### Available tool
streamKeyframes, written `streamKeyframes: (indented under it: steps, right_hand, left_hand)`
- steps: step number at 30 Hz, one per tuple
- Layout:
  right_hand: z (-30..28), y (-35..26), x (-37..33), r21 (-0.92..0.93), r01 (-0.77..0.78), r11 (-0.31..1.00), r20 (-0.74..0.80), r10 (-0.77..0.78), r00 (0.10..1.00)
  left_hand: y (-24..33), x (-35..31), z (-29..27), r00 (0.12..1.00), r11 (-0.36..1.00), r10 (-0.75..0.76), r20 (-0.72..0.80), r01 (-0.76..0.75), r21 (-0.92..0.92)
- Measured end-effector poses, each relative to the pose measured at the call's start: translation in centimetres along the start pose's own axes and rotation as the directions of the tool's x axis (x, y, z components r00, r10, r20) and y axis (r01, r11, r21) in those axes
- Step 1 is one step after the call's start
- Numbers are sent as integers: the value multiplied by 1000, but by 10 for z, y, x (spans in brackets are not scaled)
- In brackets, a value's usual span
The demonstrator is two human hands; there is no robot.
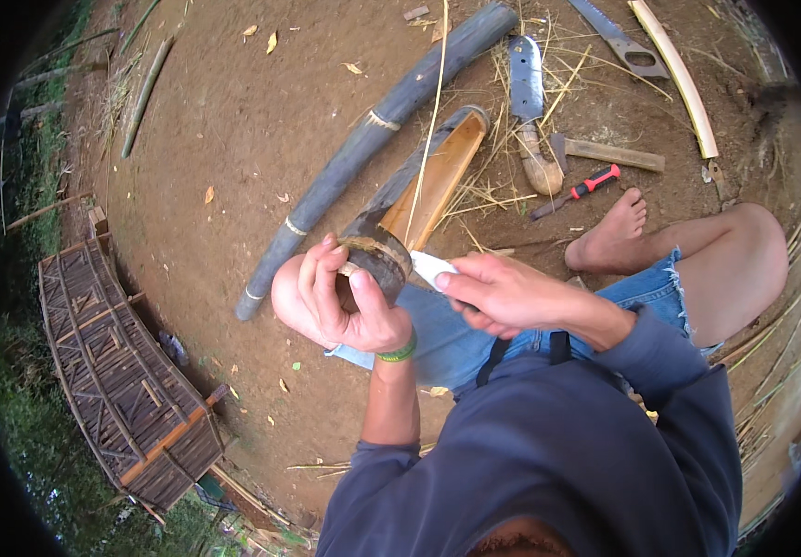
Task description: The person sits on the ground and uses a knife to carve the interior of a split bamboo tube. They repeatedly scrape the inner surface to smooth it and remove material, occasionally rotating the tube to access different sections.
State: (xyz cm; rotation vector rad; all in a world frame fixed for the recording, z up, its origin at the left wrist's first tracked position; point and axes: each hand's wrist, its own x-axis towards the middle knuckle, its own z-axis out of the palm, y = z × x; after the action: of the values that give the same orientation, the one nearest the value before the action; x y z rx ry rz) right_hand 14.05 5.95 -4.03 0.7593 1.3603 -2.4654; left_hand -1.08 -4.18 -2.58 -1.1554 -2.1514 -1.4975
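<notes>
My left hand [354,302] is closed round the near end of a dark bamboo section [384,200], its thumb and fingers wrapped over the rim. One side of this bamboo is cut away, baring a pale orange-brown inside. In my right hand [507,292] is a knife [430,267], its bright blade pointing left and touching or nearly touching the bamboo near the end of the opening. The dark handle is mostly covered by my fingers. A thin pale strip [431,125] rises from close to the blade toward the top; whether it is still joined to the bamboo I cannot tell.
A long dark bamboo pole [368,139] lies beyond the held piece. On the dirt to the right are a broad cleaver [527,84], a hammer [614,154], a red-black chisel [595,181], a handsaw [628,46] and a pale split length [684,79]. A slatted bamboo structure [127,371] stands left.
</notes>
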Motion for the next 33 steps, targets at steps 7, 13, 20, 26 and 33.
streamKeyframes:
  steps: [7,13,20,26,33]
  right_hand:
    - [-18,-28,-36,-575,152,804,-195,-315,929]
    - [-12,-36,-32,-651,147,744,-25,-214,977]
    - [20,5,-7,-751,286,595,-35,-468,883]
    - [57,-1,-2,-844,84,530,-206,-463,862]
    - [39,-19,-4,-775,121,621,-199,-421,885]
  left_hand:
    - [-10,-2,-5,994,987,93,55,-85,-137]
    - [-5,-2,-7,960,968,220,175,-192,-162]
    - [-22,-12,-12,995,980,86,48,-76,-183]
    - [-31,-15,-24,995,981,-99,-8,96,-167]
    - [-30,-3,-36,988,976,-115,103,132,-176]
